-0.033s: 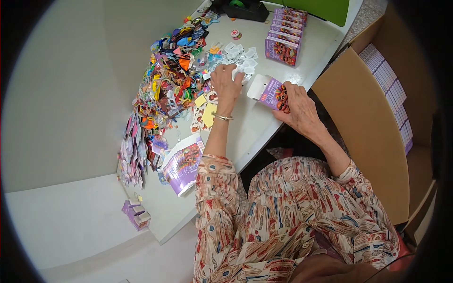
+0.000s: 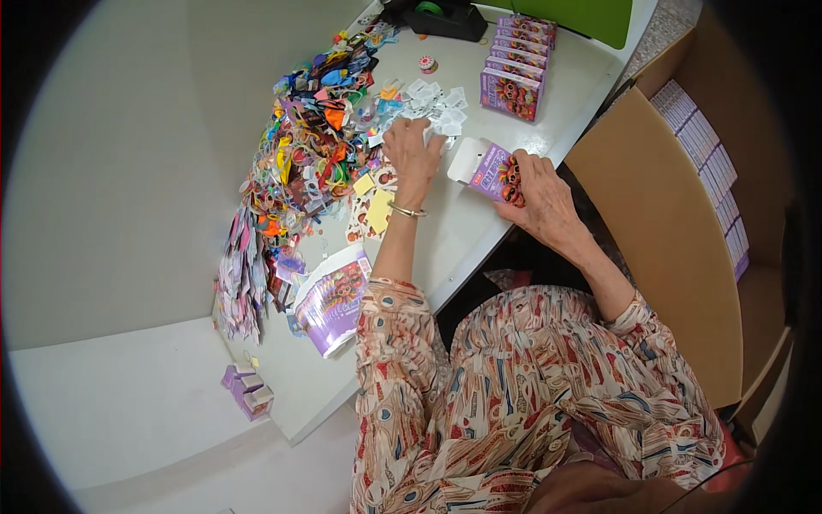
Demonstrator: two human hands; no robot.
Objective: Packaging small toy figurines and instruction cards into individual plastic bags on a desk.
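My right hand (image 2: 545, 199) grips a small purple carton (image 2: 494, 171) with a colourful picture on its front. Its white end flap (image 2: 463, 159) stands open toward the left. Over the near edge of a heap of small white packets (image 2: 435, 104) hovers my left hand (image 2: 413, 154), thumb apart from its bent fingers. Nothing shows in it, though its fingertips are partly hidden. Yellow cards (image 2: 379, 211) and sticker sheets (image 2: 356, 224) lie beside my left wrist, which wears a metal bangle (image 2: 406, 210).
A large mixed heap of colourful trinkets (image 2: 312, 146) covers the table's left side. Flattened purple cartons (image 2: 330, 310) lie nearer. A row of purple boxes (image 2: 512, 92) stands at the back right, near a tape dispenser (image 2: 449, 20). An open cardboard box (image 2: 659, 248) holds stacked cartons (image 2: 704, 158) at right.
My left hand has shifted very slightly over the white packets. The purple carton in my right hand has tilted a little.
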